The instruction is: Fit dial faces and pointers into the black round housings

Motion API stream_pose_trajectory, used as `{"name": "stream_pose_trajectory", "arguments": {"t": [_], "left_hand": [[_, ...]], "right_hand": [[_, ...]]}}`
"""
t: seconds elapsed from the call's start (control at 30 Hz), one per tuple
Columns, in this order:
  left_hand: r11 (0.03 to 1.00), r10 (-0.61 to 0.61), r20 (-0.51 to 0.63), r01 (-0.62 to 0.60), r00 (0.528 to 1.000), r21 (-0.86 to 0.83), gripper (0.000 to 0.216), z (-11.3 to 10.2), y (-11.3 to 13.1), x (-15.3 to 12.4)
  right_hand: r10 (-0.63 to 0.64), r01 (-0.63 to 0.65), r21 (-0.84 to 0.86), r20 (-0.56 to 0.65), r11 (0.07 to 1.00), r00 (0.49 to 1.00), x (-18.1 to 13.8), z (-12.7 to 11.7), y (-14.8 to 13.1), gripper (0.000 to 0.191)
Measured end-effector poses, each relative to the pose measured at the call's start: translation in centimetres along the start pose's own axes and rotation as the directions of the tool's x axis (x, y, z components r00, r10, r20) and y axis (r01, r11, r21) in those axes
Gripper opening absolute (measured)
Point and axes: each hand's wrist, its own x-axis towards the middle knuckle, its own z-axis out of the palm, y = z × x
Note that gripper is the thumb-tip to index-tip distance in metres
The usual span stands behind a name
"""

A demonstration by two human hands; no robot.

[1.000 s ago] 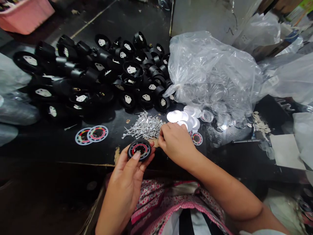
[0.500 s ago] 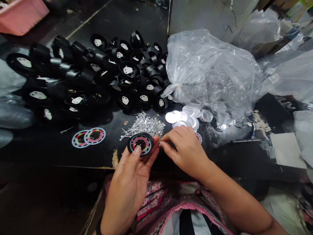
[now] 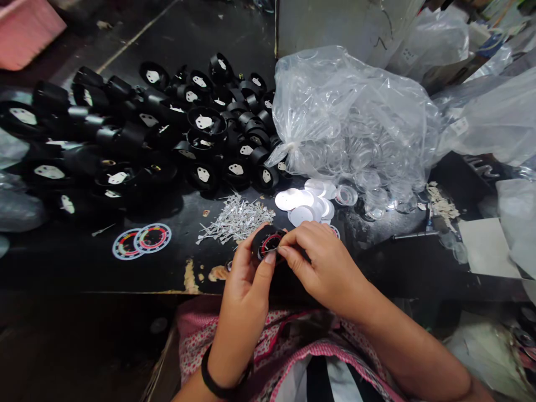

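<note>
My left hand point(image 3: 247, 285) is closed around a small black round gauge point(image 3: 268, 239), its thumb at the edge of the red and white dial. The gauge is tilted, and fingers hide part of its face. With thumb and forefinger, my right hand point(image 3: 320, 262) pinches a thin pale gauge needle point(image 3: 271, 249) at the dial; the fingertips hide part of it. Just beyond my hands lies a heap of loose grey-white needles point(image 3: 238, 218). Several silvery discs point(image 3: 301, 214) lie beyond my right hand. Two printed dial faces point(image 3: 153, 238) overlap to the left.
Many black gauge housings point(image 3: 205, 124) crowd the back left of the black table point(image 3: 146, 273). A clear plastic bag point(image 3: 318, 95) of transparent round covers stands at the back right. A metal rod point(image 3: 414, 235) and a white card point(image 3: 488, 248) lie on the right. A pink bin point(image 3: 29, 30) is at the far left.
My left hand has moved right with the gauge and tilted it. My right hand's pinch has come from beside the gauge onto its dial. The view has shifted slightly.
</note>
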Motion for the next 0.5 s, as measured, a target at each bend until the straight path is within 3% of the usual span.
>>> {"name": "stream_pose_trajectory", "arguments": {"t": [0.27, 0.5], "left_hand": [[0.999, 0.011, 0.016, -0.012, 1.000, 0.053, 0.034, -0.2, 1.1, -0.5], [0.968, 0.133, 0.005, -0.131, 0.991, 0.216, 0.025, -0.5, 1.3, -0.6]], "right_hand": [[0.052, -0.052, 0.082, 0.004, 0.995, 0.999, -0.2, -0.3, -0.1, 0.014], [0.051, -0.051, 0.055, 0.002, 0.997, 0.999, -0.7, 0.0, -0.2, 0.019]]}}
